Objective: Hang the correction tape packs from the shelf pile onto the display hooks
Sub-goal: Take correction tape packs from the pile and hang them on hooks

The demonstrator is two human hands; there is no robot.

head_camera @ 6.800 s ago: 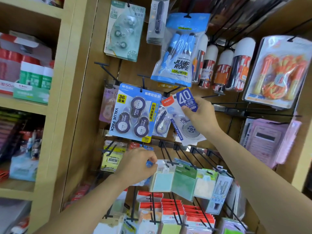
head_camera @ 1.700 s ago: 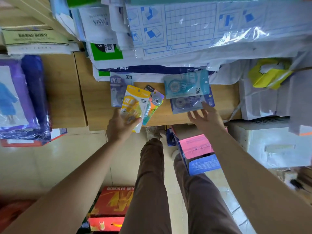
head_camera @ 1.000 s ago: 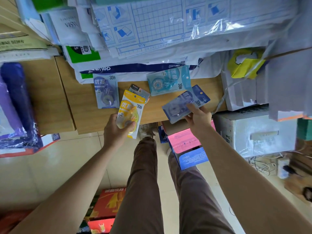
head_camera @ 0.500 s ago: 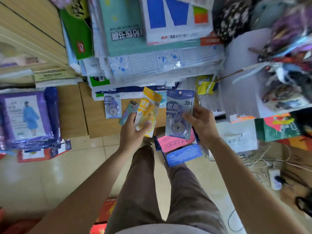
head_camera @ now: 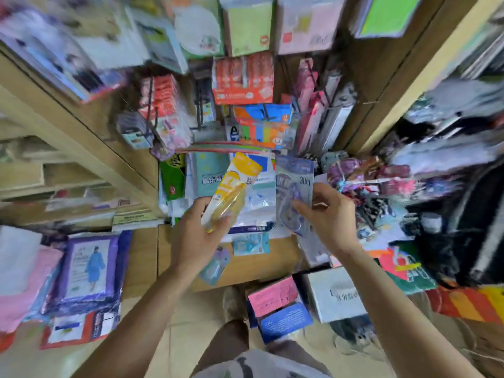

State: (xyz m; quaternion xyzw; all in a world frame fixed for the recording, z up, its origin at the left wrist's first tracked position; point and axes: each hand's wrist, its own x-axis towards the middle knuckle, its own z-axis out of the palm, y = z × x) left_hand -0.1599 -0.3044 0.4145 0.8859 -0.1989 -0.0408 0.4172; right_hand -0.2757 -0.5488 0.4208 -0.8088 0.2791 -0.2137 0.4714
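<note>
My left hand (head_camera: 195,236) grips a yellow correction tape pack (head_camera: 231,190) by its lower end, tilted up to the right. My right hand (head_camera: 331,218) holds a blue correction tape pack (head_camera: 293,195) marked 30m, upright. Both packs are lifted above the wooden shelf (head_camera: 261,264). On that shelf lie a teal pack (head_camera: 251,243) and another pack (head_camera: 215,266), partly hidden by my left wrist. Display hooks (head_camera: 261,113) with hanging stationery fill the wall above. The picture is blurred by motion.
Stacks of paper goods and book covers (head_camera: 215,178) lie at the back of the shelf. A purple raincoat pack (head_camera: 90,266) sits at the left. Pink and blue boxes (head_camera: 275,306) and a white box (head_camera: 335,294) stand on the floor by my legs. Cluttered bags (head_camera: 409,192) crowd the right.
The view has swung upward from the shelf toward the hook wall. Both hands have risen with their packs, which my right hand picked off the shelf about a second ago.
</note>
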